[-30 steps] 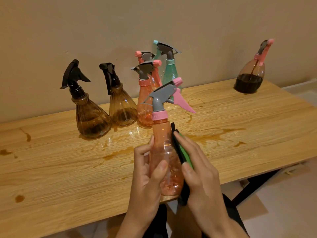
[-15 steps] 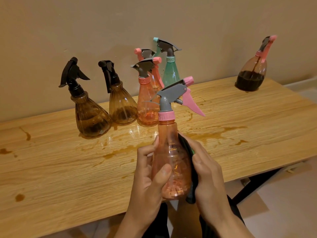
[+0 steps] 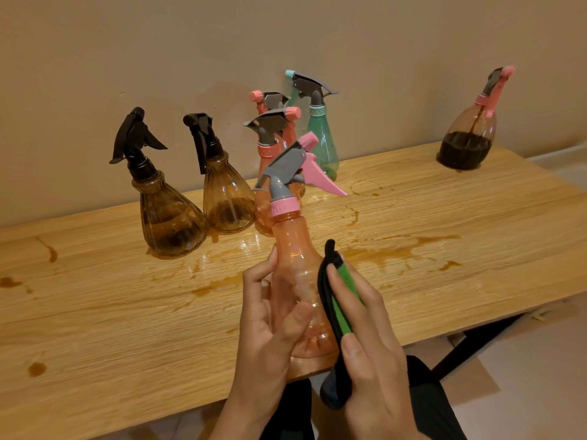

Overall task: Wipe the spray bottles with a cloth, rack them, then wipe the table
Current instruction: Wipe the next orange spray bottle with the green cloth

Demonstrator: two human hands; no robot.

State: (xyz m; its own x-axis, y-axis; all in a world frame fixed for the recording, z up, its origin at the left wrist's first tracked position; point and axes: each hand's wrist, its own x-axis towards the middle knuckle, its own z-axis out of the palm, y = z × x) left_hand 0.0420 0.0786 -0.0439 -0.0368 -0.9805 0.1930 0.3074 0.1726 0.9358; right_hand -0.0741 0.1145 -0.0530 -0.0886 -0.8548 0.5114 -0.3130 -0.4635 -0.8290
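Note:
My left hand (image 3: 270, 322) grips an orange spray bottle (image 3: 297, 268) with a grey and pink trigger head, held upright over the table's front edge. My right hand (image 3: 371, 338) holds a black and green cloth (image 3: 336, 300) against the bottle's right side. Behind it on the wooden table (image 3: 95, 312) stand two brown ribbed bottles (image 3: 168, 214) (image 3: 224, 198) with black heads, two more orange bottles (image 3: 270, 144), one partly hidden, and a green bottle (image 3: 320, 138). A brown bottle with dark liquid (image 3: 467, 138) stands at the far right.
Brown liquid stains and wet patches (image 3: 381, 252) spread over the middle of the table, with small drops (image 3: 36, 369) at the left. A beige wall runs right behind the table. A black table leg (image 3: 476, 341) and pale floor show at lower right.
The held bottle has tilted a little and the cloth has slid up along its right side, so the green face shows again. The other bottles have not moved.

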